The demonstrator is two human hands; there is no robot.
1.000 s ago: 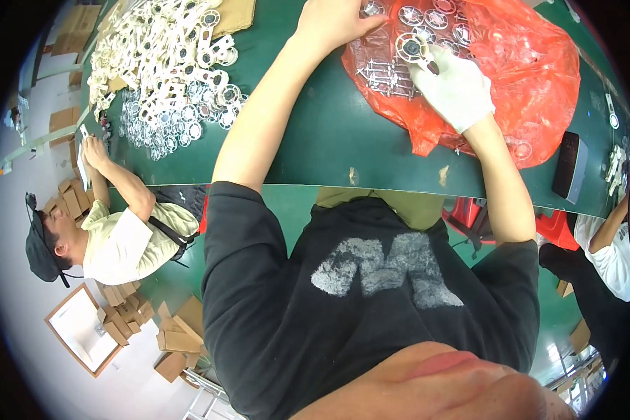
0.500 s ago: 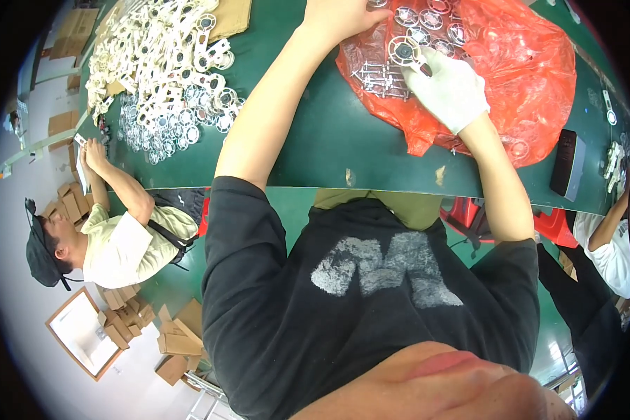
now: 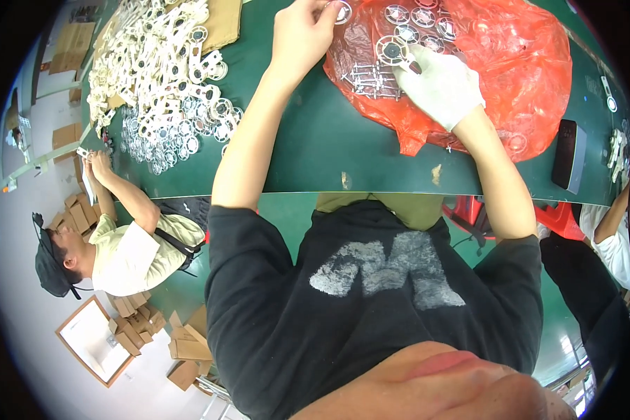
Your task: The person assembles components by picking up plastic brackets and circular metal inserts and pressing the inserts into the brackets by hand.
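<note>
Heap of white plastic ring parts (image 3: 157, 70) lay far left on green counter (image 3: 315, 150). Bare left hand (image 3: 302, 35) pinched a small clear round wheel (image 3: 341, 12) at the crinkled red plastic bag's (image 3: 497, 70) edge. White-gloved right hand (image 3: 437, 84), fingers pressed together, pinched another clear spoked wheel (image 3: 390, 50) on the bag.

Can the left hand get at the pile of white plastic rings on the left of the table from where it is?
Probably yes: left hand sits at the red bag, with bare green table between it and the white rings.
</note>
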